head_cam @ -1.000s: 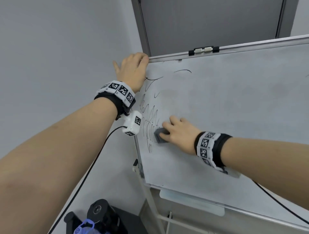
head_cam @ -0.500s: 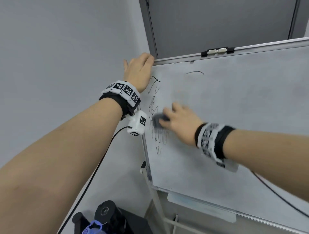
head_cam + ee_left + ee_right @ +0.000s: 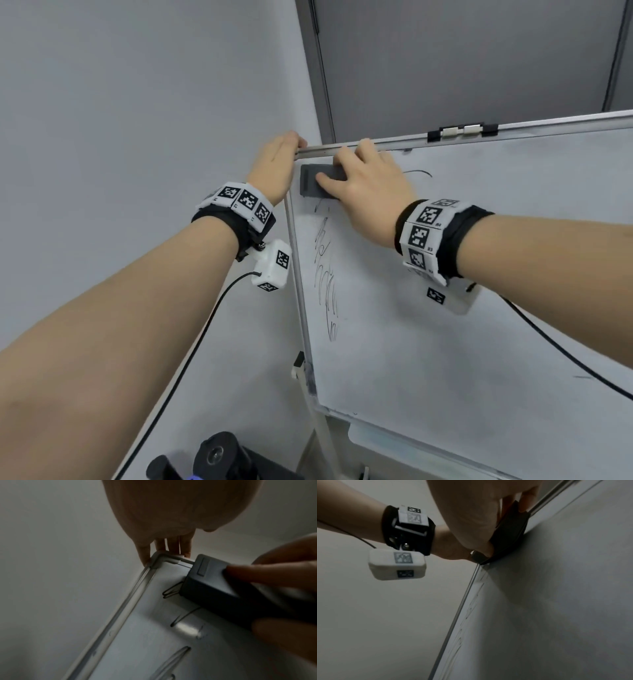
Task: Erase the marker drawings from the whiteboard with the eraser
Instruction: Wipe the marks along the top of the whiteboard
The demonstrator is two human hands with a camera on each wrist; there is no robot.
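Two hands — eraser (image 3: 317, 180), whiteboard (image 3: 479, 274) corner.

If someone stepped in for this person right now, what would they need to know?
Left hand: fingers hooked over the whiteboard at its top-left corner, steadying it.
Right hand: grips the dark eraser, pressed flat on the board just under the top edge.
Done: most of the board looks wiped.
Left: scribbles down the left edge, a curved stroke beside the right hand, a small mark lower right.

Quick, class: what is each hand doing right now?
Left hand: grips the whiteboard at its top corner.
Right hand: holds the eraser against the board.
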